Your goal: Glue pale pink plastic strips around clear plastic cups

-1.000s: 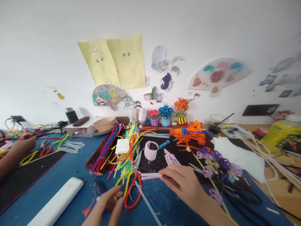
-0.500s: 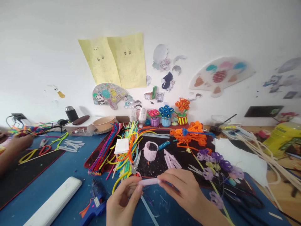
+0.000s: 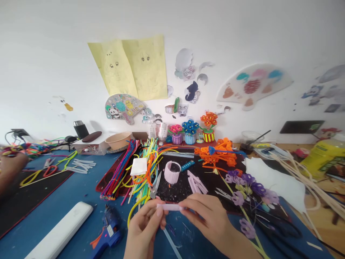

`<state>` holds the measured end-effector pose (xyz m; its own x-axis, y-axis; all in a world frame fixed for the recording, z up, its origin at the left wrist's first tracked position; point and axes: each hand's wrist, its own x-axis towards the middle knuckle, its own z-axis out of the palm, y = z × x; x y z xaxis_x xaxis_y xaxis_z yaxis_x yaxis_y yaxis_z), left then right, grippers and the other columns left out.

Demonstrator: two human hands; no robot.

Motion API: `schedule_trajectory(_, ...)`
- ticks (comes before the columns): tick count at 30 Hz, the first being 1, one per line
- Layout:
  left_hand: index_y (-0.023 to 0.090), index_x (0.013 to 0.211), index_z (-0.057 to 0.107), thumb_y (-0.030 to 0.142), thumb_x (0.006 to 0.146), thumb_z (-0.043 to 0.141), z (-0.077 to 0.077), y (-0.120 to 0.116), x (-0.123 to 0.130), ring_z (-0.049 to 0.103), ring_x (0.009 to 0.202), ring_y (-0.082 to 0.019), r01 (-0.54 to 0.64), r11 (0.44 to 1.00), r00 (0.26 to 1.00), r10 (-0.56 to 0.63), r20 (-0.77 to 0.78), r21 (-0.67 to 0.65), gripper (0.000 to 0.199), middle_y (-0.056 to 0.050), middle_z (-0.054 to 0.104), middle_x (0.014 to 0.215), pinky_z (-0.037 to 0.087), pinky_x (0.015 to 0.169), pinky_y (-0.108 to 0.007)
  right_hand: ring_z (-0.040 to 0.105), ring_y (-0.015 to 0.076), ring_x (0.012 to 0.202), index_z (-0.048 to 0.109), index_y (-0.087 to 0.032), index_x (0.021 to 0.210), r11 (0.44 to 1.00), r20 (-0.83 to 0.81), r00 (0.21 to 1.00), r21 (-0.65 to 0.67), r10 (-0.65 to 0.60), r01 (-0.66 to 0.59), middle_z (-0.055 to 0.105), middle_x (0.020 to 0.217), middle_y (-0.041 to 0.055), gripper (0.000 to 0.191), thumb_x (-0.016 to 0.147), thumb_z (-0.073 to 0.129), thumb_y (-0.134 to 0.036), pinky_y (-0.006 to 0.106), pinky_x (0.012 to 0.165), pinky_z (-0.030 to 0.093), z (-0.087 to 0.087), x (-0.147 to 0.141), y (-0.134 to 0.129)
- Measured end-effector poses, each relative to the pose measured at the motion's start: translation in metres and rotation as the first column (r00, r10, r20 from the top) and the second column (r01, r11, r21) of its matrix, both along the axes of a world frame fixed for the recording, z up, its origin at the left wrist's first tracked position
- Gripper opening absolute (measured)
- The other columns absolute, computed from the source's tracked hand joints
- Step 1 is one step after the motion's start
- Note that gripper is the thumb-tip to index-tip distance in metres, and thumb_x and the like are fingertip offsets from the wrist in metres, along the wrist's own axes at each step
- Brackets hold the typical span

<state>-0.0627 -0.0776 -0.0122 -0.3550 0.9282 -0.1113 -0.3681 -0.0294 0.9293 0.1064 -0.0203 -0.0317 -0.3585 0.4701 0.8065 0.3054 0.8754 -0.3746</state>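
Observation:
Between both hands a short pale pink strip [image 3: 170,207] is held level. My left hand [image 3: 147,226] pinches its left end between thumb and fingers, and my right hand [image 3: 206,217] pinches the right end. Beyond them, a round pale pink cup [image 3: 171,174] with ribbed sides stands on the dark mat. Several pale pink strips [image 3: 196,182] lie to the right of the cup. Scissors [image 3: 155,187] rest behind my left hand, beside a bundle of colored stems. A clear stick [image 3: 171,241] lies beneath the hands.
A blue glue gun [image 3: 108,230] and a long white case [image 3: 60,230] lie at the left. Orange stems [image 3: 222,153] and purple flowers [image 3: 246,194] are at the right. Three potted flowers stand by the wall. Another person's hand [image 3: 13,165] is at the far left.
My left hand has shifted slightly right and its grip on the strip has changed, with the strip now more level. The other person's hand has moved left.

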Motion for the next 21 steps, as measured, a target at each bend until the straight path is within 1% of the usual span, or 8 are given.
schedule_trajectory(7,0.015,0.080,0.075,0.044,0.062,0.087,-0.0040,-0.0003,0.0008,0.049,0.057,-0.009,-0.002,1.000,1.000,0.002,0.017,0.017,0.036,-0.001,0.063,0.064,0.038,0.054,-0.019,0.068,0.0113,0.070,0.065,-0.019,0.097,0.999,-0.004,0.999,-0.042,0.033,-0.033,0.072,0.082,0.0017,0.015,0.101,0.051,-0.023,0.021,0.067,0.048,0.0022,0.0004,0.0004)
schedule_trajectory(11,0.017,0.079,0.074,0.045,0.063,0.086,-0.0066,-0.0006,0.0006,0.045,0.053,-0.008,0.023,0.998,1.000,-0.024,0.013,0.051,0.035,0.001,0.059,0.061,0.036,0.053,-0.020,0.063,0.0096,0.061,0.065,-0.019,0.095,0.990,-0.045,0.997,-0.124,0.069,-0.074,0.070,0.078,0.0010,0.014,0.099,0.053,-0.025,0.019,0.061,0.047,0.0016,0.0000,0.0009)
schedule_trajectory(15,0.017,0.079,0.074,0.046,0.062,0.086,-0.0070,-0.0015,0.0014,0.046,0.054,-0.009,0.012,0.997,1.000,-0.011,-0.014,0.081,0.036,0.000,0.060,0.062,0.038,0.054,-0.021,0.059,0.0087,0.056,0.066,-0.019,0.096,0.974,-0.089,0.990,-0.192,0.108,-0.124,0.070,0.079,0.0019,0.012,0.097,0.056,-0.025,0.018,0.056,0.047,-0.0011,0.0004,0.0019)
schedule_trajectory(19,0.017,0.082,0.073,0.046,0.062,0.086,-0.0049,-0.0026,0.0027,0.048,0.055,-0.011,-0.030,0.996,0.997,0.036,-0.070,0.090,0.037,-0.001,0.061,0.064,0.040,0.053,-0.022,0.059,0.0082,0.056,0.066,-0.019,0.096,0.978,-0.062,0.994,-0.180,0.093,-0.103,0.069,0.079,0.0009,0.012,0.097,0.056,-0.025,0.018,0.057,0.047,-0.0008,0.0003,0.0017)
schedule_trajectory(21,0.018,0.083,0.073,0.046,0.061,0.087,-0.0030,-0.0026,0.0034,0.049,0.056,-0.011,-0.052,0.994,0.995,0.061,-0.085,0.095,0.039,0.000,0.062,0.064,0.041,0.053,-0.021,0.063,0.0094,0.060,0.065,-0.019,0.096,0.989,-0.018,0.998,-0.133,0.063,-0.065,0.070,0.079,0.0008,0.013,0.098,0.054,-0.025,0.019,0.060,0.048,0.0002,-0.0004,0.0010)
